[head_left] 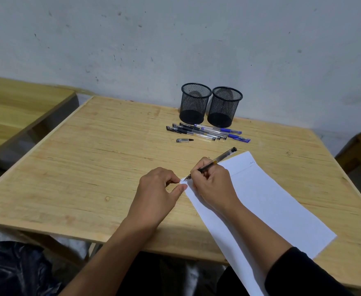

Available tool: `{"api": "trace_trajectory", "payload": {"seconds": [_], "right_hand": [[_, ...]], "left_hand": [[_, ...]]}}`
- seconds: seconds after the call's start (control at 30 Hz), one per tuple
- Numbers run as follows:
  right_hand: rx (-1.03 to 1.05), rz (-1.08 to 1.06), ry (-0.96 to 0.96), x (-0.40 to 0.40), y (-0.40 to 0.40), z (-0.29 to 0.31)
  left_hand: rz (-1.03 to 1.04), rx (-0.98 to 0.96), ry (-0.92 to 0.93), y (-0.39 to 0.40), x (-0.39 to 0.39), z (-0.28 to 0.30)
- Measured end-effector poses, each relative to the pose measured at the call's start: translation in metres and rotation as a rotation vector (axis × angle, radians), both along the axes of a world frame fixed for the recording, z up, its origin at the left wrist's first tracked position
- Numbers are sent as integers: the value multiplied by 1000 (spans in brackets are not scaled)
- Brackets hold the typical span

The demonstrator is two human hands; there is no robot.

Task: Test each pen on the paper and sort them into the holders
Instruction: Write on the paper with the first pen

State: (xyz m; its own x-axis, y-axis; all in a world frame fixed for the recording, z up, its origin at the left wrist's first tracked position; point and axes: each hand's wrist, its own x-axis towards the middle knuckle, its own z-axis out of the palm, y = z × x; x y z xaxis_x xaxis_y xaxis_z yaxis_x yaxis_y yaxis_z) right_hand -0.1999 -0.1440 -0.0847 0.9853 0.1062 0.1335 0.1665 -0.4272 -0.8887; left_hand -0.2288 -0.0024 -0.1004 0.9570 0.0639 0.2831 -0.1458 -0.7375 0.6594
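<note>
A pen (212, 164) is gripped in the right hand (213, 184), tip on the paper's (271, 201) far-left corner.
That corner is pinned by the left hand's (156, 195) loosely curled fingers.

right hand (212, 184) gripping pen (214, 162), tip on paper (271, 201)

The right hand (212, 184) was curled in a writing grip, thumb and fingers pinched together. Just beside it, the left hand (157, 193) lay palm down, fingers loosely bent.
</note>
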Motion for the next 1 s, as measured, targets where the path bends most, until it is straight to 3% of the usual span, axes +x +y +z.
{"api": "trace_trajectory", "payload": {"seconds": [1.0], "right_hand": [[12, -118, -3, 1, -1, -1]], "left_hand": [[18, -10, 1, -1, 0, -1]]}}
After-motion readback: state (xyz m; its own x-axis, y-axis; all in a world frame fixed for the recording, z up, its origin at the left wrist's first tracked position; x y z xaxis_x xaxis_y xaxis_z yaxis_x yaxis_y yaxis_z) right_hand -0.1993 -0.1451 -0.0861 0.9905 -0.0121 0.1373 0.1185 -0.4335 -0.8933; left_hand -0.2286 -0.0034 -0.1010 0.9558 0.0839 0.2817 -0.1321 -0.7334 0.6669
